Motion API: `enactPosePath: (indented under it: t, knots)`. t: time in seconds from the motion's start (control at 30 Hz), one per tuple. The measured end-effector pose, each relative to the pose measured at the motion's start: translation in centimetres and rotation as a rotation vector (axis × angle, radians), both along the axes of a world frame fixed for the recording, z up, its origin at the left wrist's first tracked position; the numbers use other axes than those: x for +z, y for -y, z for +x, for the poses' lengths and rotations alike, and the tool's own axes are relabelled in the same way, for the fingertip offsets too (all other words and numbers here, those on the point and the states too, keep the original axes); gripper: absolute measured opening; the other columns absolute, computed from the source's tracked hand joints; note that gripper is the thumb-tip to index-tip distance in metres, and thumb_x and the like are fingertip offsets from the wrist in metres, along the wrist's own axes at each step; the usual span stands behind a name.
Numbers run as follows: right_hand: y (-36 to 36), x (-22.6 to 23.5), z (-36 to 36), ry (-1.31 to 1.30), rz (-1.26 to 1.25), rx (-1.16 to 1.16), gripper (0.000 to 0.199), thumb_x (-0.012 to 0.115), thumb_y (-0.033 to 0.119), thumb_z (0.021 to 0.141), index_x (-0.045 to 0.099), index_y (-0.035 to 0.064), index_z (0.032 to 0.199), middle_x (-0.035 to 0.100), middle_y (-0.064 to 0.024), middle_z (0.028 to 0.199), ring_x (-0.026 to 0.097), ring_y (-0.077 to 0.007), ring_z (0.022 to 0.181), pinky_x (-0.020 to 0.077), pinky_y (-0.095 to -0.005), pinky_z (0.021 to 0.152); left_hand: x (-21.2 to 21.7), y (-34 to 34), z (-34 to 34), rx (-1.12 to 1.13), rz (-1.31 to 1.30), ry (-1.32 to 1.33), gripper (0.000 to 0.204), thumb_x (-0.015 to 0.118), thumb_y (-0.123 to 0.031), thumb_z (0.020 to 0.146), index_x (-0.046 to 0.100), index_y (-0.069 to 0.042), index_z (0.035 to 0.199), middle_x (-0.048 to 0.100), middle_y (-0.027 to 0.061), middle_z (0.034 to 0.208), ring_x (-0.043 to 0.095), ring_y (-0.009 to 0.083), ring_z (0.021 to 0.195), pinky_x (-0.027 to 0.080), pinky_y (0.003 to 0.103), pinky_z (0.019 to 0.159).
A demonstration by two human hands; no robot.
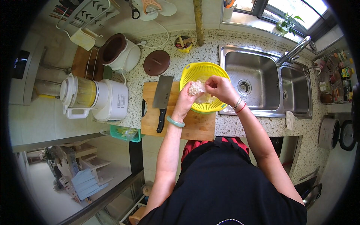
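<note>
My left hand [186,98] holds a pale, whitish lump of food [195,88] above a yellow colander [195,73]. My right hand [220,88] pinches the same lump from the right, its fingers closed on it. Both hands hover over the colander's near half, which holds more pale pieces. The colander rests on the right end of a wooden cutting board [187,125], partly over the sink's edge. A cleaver [162,98] with a black handle lies on the board, to the left of my left hand.
A steel double sink [262,80] with a tap [296,50] lies to the right. A white blender [93,97], a white pot with a brown liner [119,52], a brown lid [156,62] and a small yellow bowl [183,43] stand on the speckled counter. A green basket [125,133] hangs at the counter's front.
</note>
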State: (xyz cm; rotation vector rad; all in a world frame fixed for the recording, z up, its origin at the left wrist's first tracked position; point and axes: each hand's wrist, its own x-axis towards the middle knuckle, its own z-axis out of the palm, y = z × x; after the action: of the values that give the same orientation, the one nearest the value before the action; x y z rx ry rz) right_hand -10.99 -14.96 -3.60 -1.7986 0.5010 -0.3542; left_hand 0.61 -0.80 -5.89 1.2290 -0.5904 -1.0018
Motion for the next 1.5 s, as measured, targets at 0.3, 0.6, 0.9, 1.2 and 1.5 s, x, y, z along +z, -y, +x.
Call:
enactPosePath:
  t: [0.3, 0.6, 0.9, 1.2, 1.5]
  knots:
    - [-0.2, -0.7, -0.2, 0.001, -0.006, -0.237, 0.011, 0.065, 0.008, 0.080, 0.065, -0.0028, 0.084, 0.067, -0.0121, 0.074, 0.065, -0.0168, 0.065, 0.0524, -0.0280, 0.063, 0.4, -0.5, -0.2, 0.091, -0.054, -0.305, 0.034, 0.064, -0.001, 0.086, 0.053, -0.003, 0.118, 0.062, 0.0044, 0.108, 0.060, 0.0142, 0.099, 0.049, 0.030, 0.090]
    - [-0.8, 1.6, -0.2, 0.080, -0.070, -0.108, 0.017, 0.066, 0.012, 0.082, 0.067, -0.0016, 0.092, 0.067, -0.0153, 0.079, 0.066, -0.0223, 0.070, 0.0517, -0.0289, 0.065, 0.6, 0.1, -0.3, 0.130, -0.050, -0.223, 0.036, 0.067, -0.003, 0.085, 0.054, -0.003, 0.118, 0.063, 0.0041, 0.108, 0.060, 0.0127, 0.098, 0.048, 0.028, 0.088]
    - [-0.7, 0.6, 0.5, 0.113, -0.319, -0.066, 0.011, 0.068, 0.008, 0.075, 0.062, -0.0007, 0.078, 0.065, -0.0143, 0.070, 0.066, -0.0264, 0.064, 0.0520, -0.0338, 0.060, 0.1, 0.7, -0.5, 0.172, 0.024, -0.015, 0.032, 0.068, -0.004, 0.084, 0.059, -0.004, 0.114, 0.065, 0.0031, 0.106, 0.060, 0.0103, 0.095, 0.048, 0.025, 0.085]
    - [-1.2, -0.5, 0.9, 0.031, -0.263, -0.224, 0.012, 0.067, 0.008, 0.074, 0.059, -0.0016, 0.076, 0.065, -0.0144, 0.069, 0.066, -0.0234, 0.064, 0.0521, -0.0318, 0.061, -0.3, 0.7, -0.6, 0.190, 0.015, -0.160, 0.035, 0.069, -0.001, 0.082, 0.059, -0.004, 0.115, 0.065, 0.0031, 0.106, 0.061, 0.0109, 0.094, 0.050, 0.026, 0.083]
    - [0.2, -1.7, 0.1, 0.076, -0.059, -0.222, 0.020, 0.068, 0.015, 0.082, 0.066, -0.0022, 0.091, 0.067, -0.0108, 0.076, 0.065, -0.0141, 0.070, 0.0513, -0.0256, 0.066, 0.5, 0.2, -0.4, 0.151, -0.066, -0.413, 0.035, 0.065, -0.008, 0.087, 0.053, -0.006, 0.120, 0.061, 0.0037, 0.111, 0.058, 0.0140, 0.101, 0.048, 0.029, 0.089]
